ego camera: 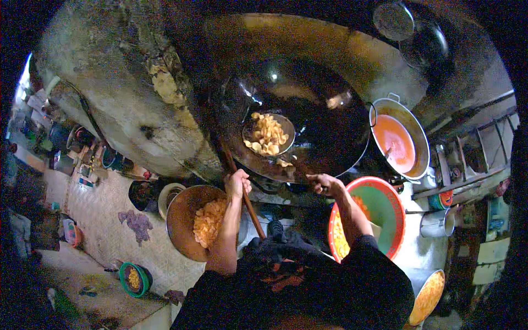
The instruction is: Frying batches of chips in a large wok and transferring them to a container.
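Observation:
A round strainer [293, 134] holding pale yellow fried chips [268, 134] rests within a large dark wok [321, 119]. Closed around a long wooden handle [254, 216] at the wok's near edge is my left hand [238, 184]. The handle slants towards the strainer, though its joint with it is too dark to make out. My right hand [324, 184] hovers by the wok's near right rim with the index finger stretched out; whether something small is between its fingers cannot be told. A few loose chips [284, 163] lie just below the strainer.
A wide metal bowl [179, 222] of orange chips stands at left. On the right are a red-rimmed green basin [392, 222], an aluminium pot [425, 152] of orange liquid and a metal container [418, 276] of chips. A green basket [122, 275] sits low left, near a cloth [137, 225] on the floor.

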A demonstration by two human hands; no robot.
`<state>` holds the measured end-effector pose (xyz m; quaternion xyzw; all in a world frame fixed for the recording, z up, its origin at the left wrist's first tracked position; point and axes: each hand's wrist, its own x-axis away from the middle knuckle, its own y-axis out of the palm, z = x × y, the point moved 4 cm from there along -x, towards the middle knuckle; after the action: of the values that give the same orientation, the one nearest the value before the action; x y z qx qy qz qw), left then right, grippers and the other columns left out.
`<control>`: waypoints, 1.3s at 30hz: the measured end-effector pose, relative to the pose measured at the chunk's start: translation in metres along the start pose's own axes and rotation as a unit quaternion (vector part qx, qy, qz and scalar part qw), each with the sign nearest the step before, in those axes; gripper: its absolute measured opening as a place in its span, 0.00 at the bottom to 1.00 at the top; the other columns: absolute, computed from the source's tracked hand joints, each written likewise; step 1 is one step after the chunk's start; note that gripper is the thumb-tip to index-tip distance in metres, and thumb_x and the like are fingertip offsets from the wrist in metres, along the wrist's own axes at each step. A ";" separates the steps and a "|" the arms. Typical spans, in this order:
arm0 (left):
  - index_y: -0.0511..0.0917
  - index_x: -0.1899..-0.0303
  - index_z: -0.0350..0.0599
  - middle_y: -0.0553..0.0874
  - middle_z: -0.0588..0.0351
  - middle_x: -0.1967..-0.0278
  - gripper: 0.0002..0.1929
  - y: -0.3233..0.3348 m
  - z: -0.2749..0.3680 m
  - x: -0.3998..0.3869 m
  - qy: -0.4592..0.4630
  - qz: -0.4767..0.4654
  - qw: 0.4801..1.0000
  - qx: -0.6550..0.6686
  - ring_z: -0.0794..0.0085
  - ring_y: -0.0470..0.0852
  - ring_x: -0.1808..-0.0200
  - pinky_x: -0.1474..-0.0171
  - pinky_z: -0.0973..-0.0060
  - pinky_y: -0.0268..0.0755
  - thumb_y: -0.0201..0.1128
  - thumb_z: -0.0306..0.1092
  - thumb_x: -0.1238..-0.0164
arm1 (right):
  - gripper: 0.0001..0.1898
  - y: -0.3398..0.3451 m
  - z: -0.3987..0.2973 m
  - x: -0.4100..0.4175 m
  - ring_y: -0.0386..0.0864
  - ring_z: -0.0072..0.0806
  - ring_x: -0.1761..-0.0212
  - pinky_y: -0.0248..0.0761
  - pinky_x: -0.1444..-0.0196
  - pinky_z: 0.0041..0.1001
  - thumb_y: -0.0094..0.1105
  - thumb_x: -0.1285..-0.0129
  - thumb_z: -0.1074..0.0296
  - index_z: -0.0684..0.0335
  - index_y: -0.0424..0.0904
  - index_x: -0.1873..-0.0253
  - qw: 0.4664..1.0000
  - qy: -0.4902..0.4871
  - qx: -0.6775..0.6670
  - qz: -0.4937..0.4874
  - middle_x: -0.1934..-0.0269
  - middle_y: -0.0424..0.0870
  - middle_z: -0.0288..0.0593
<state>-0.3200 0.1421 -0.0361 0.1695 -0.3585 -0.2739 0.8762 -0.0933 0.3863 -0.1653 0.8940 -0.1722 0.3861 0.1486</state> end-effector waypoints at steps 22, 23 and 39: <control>0.61 0.87 0.47 0.66 0.61 0.87 0.10 0.058 -0.017 0.006 -0.337 -0.404 0.735 0.428 0.78 0.66 0.84 0.77 0.83 0.66 0.48 0.32 0.51 | 0.20 0.085 -0.027 0.087 0.76 0.35 0.70 0.69 0.67 0.28 0.58 0.50 0.73 0.66 0.68 0.51 0.772 -0.342 0.254 0.473 0.72 0.77 0.50; 0.61 0.87 0.46 0.66 0.61 0.87 0.10 0.062 -0.021 0.010 -0.343 -0.413 0.721 0.437 0.78 0.66 0.85 0.78 0.83 0.66 0.48 0.31 0.52 | 0.19 0.102 -0.044 0.111 0.76 0.38 0.73 0.69 0.68 0.31 0.57 0.50 0.74 0.64 0.69 0.51 0.847 -0.250 0.154 0.443 0.73 0.76 0.50; 0.59 0.82 0.43 0.64 0.61 0.85 0.06 0.099 -0.013 0.028 -0.334 -0.349 0.694 0.535 0.80 0.64 0.84 0.79 0.83 0.65 0.46 0.25 0.52 | 0.16 0.022 -0.035 0.157 0.76 0.51 0.67 0.68 0.64 0.40 0.53 0.48 0.70 0.68 0.65 0.54 0.757 -0.202 0.199 0.589 0.71 0.76 0.60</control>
<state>-0.2583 0.2049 0.0187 0.6198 -0.6283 -0.3606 0.3019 -0.0240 0.3502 -0.0231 0.6827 -0.6098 0.2335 -0.3279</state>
